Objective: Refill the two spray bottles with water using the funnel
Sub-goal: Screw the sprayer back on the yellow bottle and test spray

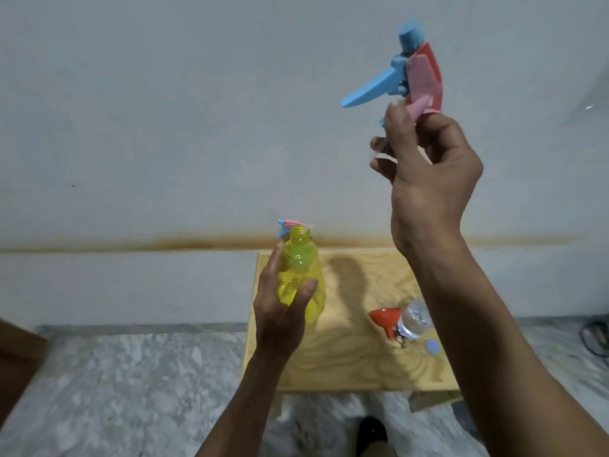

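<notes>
My left hand (pixel 282 303) grips a yellow see-through spray bottle (pixel 301 275) standing upright on the small wooden table (pixel 342 357); its neck is uncapped. Just behind it shows the blue and pink head of a second spray bottle (pixel 290 224), whose body is hidden. My right hand (pixel 425 169) is raised high above the table, shut on a removed spray head (pixel 402 74) of blue, pink and red plastic. An orange funnel (pixel 387 319) lies on its side on the table's right part, next to a clear water bottle (pixel 416 319) partly hidden by my right forearm.
A small blue cap (pixel 432 346) lies on the table by the water bottle. The table stands against a pale wall with a rusty stain line. Grey marbled floor surrounds it. A dark shoe (pixel 374 433) shows at the bottom, a brown edge at the far left.
</notes>
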`<action>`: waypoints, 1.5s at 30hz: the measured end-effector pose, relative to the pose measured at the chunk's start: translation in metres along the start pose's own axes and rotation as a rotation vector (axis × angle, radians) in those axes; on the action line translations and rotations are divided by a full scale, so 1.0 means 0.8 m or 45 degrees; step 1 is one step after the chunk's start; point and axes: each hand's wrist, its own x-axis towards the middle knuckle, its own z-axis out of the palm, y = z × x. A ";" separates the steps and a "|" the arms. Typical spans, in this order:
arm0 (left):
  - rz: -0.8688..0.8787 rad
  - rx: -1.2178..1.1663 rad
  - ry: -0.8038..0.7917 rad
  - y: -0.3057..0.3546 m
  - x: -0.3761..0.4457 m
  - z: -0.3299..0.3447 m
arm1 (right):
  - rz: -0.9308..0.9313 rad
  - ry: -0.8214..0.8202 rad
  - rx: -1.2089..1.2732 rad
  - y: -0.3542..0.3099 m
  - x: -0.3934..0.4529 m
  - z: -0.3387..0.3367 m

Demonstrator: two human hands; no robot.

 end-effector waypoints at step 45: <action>0.014 -0.177 -0.213 0.057 -0.012 -0.001 | 0.340 -0.491 -0.252 0.078 -0.085 -0.055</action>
